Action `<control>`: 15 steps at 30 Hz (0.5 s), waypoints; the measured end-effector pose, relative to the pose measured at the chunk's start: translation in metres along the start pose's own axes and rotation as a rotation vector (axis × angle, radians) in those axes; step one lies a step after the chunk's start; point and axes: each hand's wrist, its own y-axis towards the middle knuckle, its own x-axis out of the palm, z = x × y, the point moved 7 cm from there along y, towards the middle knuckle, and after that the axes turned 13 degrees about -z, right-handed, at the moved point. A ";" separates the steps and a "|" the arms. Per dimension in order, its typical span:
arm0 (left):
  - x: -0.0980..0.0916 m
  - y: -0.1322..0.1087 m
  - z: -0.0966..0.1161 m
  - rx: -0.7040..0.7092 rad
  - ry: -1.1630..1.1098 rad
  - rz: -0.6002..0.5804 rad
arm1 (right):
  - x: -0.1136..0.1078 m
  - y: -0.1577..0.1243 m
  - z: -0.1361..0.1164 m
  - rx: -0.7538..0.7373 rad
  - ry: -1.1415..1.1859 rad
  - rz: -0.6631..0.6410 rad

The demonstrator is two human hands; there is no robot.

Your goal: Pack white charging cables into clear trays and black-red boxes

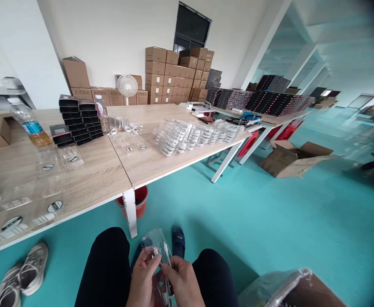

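Note:
Low between my knees, my left hand (pixel 144 273) and my right hand (pixel 181 277) are closed around a clear plastic blister tray (pixel 156 237). A white cable (pixel 165 249) with slim connectors lies along the tray, and the fingers of both hands pinch at it. My left thumb presses by one connector, and my right thumb and fingers meet close beside it. The lower part of the tray and the rest of the cable are partly hidden by my hands.
A wooden table (pixel 161 170) ahead carries stacked clear packages (pixel 187 135), black boxes (pixel 78 121) and a bottle (pixel 30 123). Beneath stands a red bucket (pixel 141 207). A plastic-lined carton (pixel 315 290) is at lower right, an open carton (pixel 286 160) farther off, shoes (pixel 33 268) at left.

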 end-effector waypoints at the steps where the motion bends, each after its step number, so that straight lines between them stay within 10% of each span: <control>1: -0.001 0.001 -0.001 0.003 0.021 0.005 | 0.001 0.001 0.001 0.016 0.012 -0.023; 15: -0.006 0.006 0.005 0.044 0.035 0.064 | 0.001 -0.003 -0.003 0.039 -0.789 0.180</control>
